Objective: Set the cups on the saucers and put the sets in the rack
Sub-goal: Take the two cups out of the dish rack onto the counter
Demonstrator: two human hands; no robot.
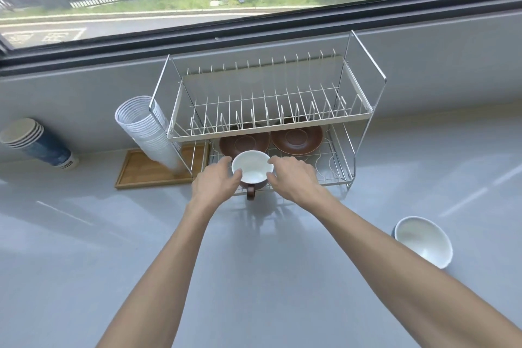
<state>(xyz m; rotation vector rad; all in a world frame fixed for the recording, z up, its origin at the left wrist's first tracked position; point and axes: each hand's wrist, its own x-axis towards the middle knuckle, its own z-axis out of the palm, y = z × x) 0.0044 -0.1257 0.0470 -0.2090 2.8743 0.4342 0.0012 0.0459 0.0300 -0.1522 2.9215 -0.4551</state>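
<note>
A brown cup [252, 169] with a white inside sits at the front of the rack's [364, 113] lower shelf, its handle pointing toward me. My left hand [216, 182] holds its left side and my right hand [293, 178] its right side, fingers on the rim. Whether a saucer lies under the cup is hidden. Two brown saucers lie on the lower shelf behind it, one at the left [244, 141] and one at the right [296, 137]. The upper shelf holds nothing.
A bowl [422, 240], white inside, stands on the grey counter at the right. Left of the rack, a leaning stack of clear plastic cups [147, 127] rests on a wooden tray [141, 171]. A stack of paper cups [36, 141] lies further left.
</note>
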